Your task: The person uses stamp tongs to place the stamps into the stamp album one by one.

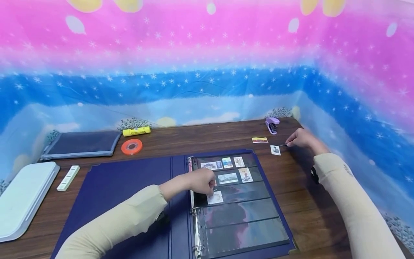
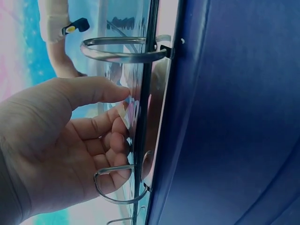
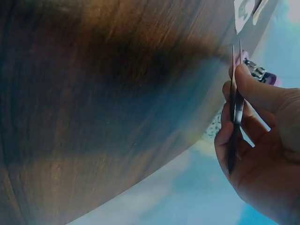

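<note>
A stamp album (image 1: 245,230) lies open, its ringed black page holding several stamps in the upper strips. Over that page, my left hand (image 1: 200,181) has thumb and forefinger at a pale stamp (image 1: 216,198) by the third strip. In the left wrist view, a whitish corner of the stamp (image 2: 123,115) shows at the fingertips, beside the metal rings (image 2: 124,57). My right hand (image 1: 302,139) grips metal tweezers (image 3: 236,105), their tips apart. The tips point at a loose portrait stamp (image 1: 275,150) on the table right of the album.
A red and yellow stamp (image 1: 260,140) lies behind the portrait stamp, near a purple stapler (image 1: 272,126). At the left are an orange tape roll (image 1: 131,146), a yellow glue stick (image 1: 136,131), a dark zip pouch (image 1: 82,144), a pale strip (image 1: 68,178) and a white case (image 1: 26,198).
</note>
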`<control>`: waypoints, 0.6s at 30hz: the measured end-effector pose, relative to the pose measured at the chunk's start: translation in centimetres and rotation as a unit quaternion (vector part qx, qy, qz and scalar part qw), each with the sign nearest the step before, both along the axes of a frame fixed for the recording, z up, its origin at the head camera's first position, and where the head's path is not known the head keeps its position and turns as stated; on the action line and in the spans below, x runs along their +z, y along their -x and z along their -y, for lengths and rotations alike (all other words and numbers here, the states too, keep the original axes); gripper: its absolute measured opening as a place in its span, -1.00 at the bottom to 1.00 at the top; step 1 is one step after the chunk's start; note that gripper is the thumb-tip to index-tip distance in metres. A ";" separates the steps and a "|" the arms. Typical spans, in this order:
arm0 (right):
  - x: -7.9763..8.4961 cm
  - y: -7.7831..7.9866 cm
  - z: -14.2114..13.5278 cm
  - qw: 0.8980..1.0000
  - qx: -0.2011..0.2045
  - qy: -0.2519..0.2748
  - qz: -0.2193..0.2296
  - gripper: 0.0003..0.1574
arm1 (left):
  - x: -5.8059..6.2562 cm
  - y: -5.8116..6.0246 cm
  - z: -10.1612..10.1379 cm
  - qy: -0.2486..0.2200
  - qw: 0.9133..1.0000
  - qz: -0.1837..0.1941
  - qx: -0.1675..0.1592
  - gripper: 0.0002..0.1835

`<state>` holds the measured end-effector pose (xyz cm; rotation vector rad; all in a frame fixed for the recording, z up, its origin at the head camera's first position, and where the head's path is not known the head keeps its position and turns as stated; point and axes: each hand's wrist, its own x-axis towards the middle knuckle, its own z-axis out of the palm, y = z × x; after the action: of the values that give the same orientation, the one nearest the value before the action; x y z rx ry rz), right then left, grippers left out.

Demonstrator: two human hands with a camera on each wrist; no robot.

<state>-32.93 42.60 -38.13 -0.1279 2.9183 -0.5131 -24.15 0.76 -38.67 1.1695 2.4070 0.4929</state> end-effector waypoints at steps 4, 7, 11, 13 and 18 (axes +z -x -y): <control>0.0 0.4 0.0 1.000 0.010 0.003 0.023 -0.74 | -0.1 0.0 0.1 -0.005 1.000 0.008 0.008 -0.69; 0.4 0.5 0.1 0.999 0.017 0.007 0.044 -0.73 | -0.2 0.0 0.2 -0.012 1.000 0.011 0.008 -0.73; 0.6 0.7 0.2 0.997 0.017 0.023 0.068 -0.72 | -0.3 0.1 0.2 -0.016 1.000 0.011 0.010 -0.72; 0.4 0.8 0.2 0.996 0.015 0.036 0.075 -0.72 | -0.3 0.1 0.2 -0.016 1.000 0.013 0.011 -0.70; -0.2 0.8 0.3 0.997 0.017 0.040 0.064 -0.74 | -0.4 0.2 0.2 -0.017 1.000 0.019 0.010 -0.70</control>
<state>-33.73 42.31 -38.32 -0.1477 2.7670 -0.6081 -24.35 0.56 -39.05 1.1402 2.3891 0.5584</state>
